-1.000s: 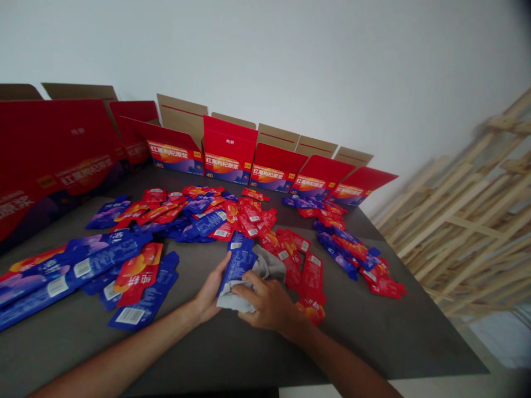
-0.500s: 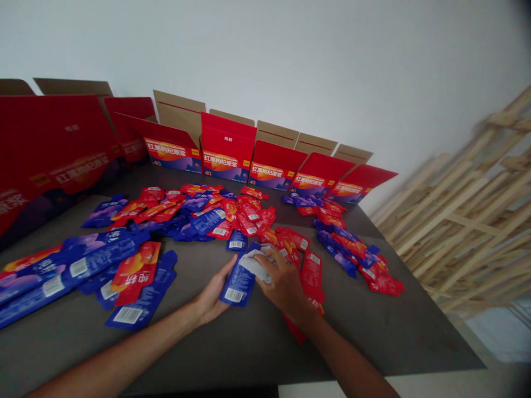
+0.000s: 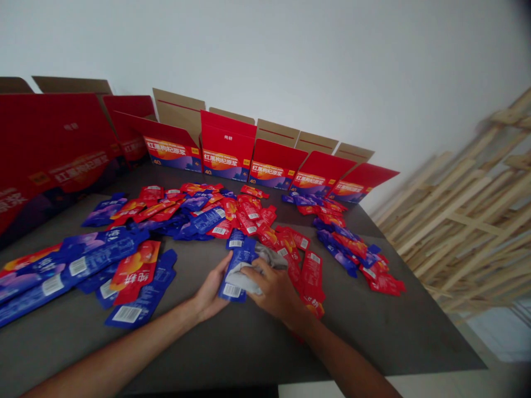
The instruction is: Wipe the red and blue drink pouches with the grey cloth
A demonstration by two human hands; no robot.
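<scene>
Left fingers (image 3: pixel 224 264) clasp the pouch (image 3: pixel 232 292) at its nine o'clock edge; hard pressure from right fingers (image 3: pixel 262 267), bunching cloth (image 3: pixel 244 281), could twist it loose.

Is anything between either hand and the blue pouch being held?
Yes, on one side: the gray cloth lies between the right hand and the blue pouch, covering the pouch's middle. Nothing visible stands between the left hand and the pouch; it holds the left edge directly.
</scene>
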